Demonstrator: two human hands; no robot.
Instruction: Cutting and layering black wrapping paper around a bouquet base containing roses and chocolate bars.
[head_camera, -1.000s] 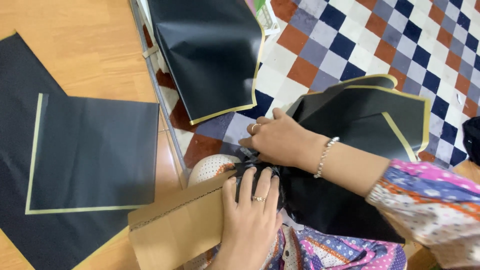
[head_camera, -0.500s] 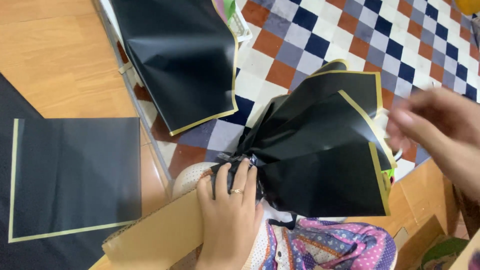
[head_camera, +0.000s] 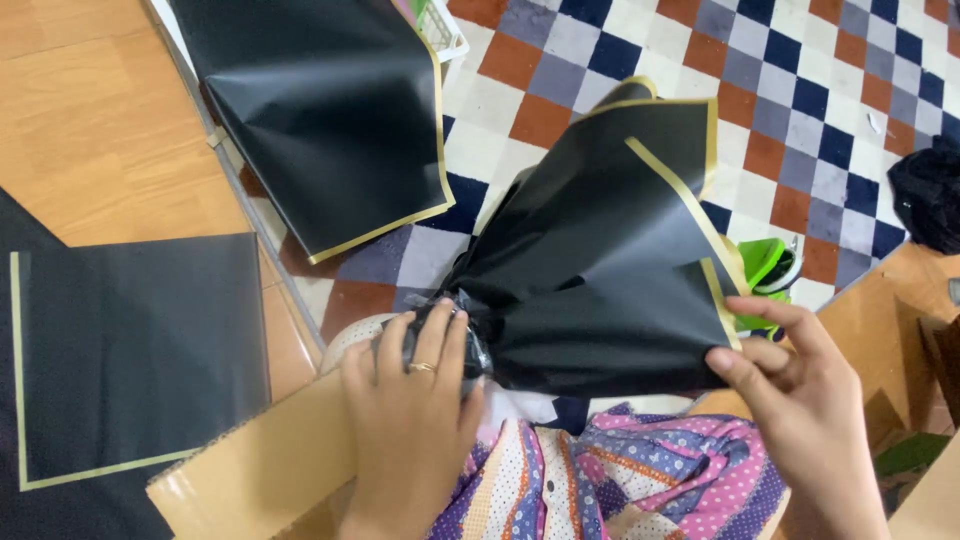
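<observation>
Below the head camera, low in the middle of the view, the left hand (head_camera: 415, 400) is curled shut around the gathered neck of a black wrap (head_camera: 600, 270), a bunch of black sheets with gold edges that fans up and to the right over the checkered floor (head_camera: 800, 90). A ring (head_camera: 423, 368) shows on one finger of that hand. The right hand (head_camera: 800, 400) is at the lower right, fingers loosely bent, its fingertips (head_camera: 725, 360) pinching the lower right edge of the wrap near a gold strip. A white round thing (head_camera: 352, 335) peeks out just left of the left hand; what it is cannot be told. A cardboard piece (head_camera: 250, 470) lies under the left wrist, slanting down to the left. Patterned cloth (head_camera: 640, 470) lies between the two hands at the bottom edge. On the wooden floor (head_camera: 90, 110) at left lies a flat sheet (head_camera: 140, 350), black with a gold border. Another black sheet (head_camera: 320, 110) hangs at the top, well apart from the hands. A green thing (head_camera: 770, 265) shows just behind the wrap's right edge.
</observation>
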